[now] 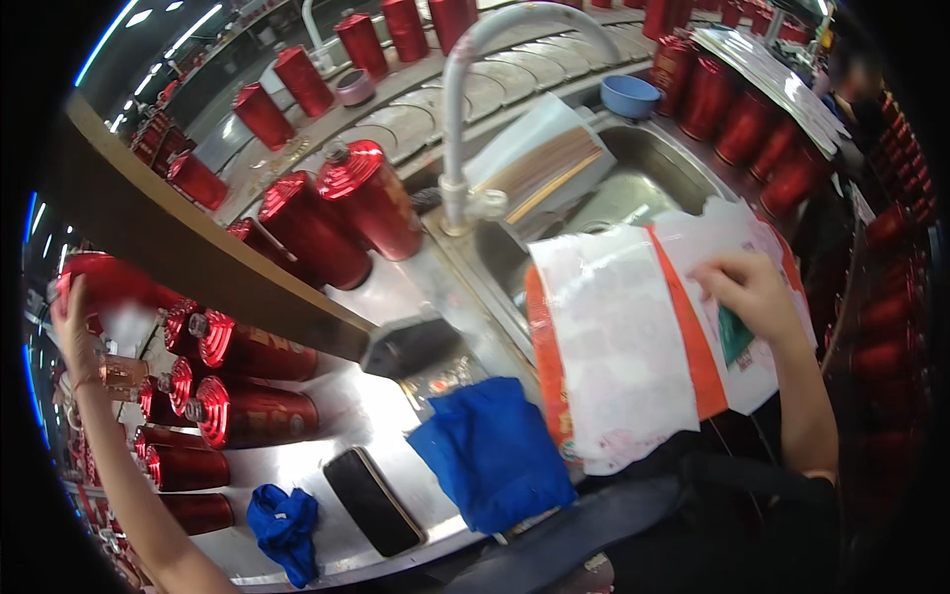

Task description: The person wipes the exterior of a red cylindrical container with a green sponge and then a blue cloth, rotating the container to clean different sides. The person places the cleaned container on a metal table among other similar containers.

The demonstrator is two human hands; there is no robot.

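At the far left my left hand (71, 332) is wrapped round a red bottle (111, 280), partly smeared by motion. My right hand (749, 292) is over the right-hand sheet of white label paper (698, 236), its fingers bent and drawn together. Whether it pinches anything does not show. A small green patch (733, 337) shows just below that hand. Beside it lies another white sheet (623, 356), with faint pink print, on an orange-red plastic sheet (701, 366).
Red bottles (259, 411) lie in rows at left; others stand by the tap (457, 129) and sink (663, 170). Blue cloths (495, 450), a phone (373, 500) and a dark block (414, 346) are on the metal bench. A slanting brown beam (213, 233) crosses the left. A blue bowl (629, 96) sits behind the sink.
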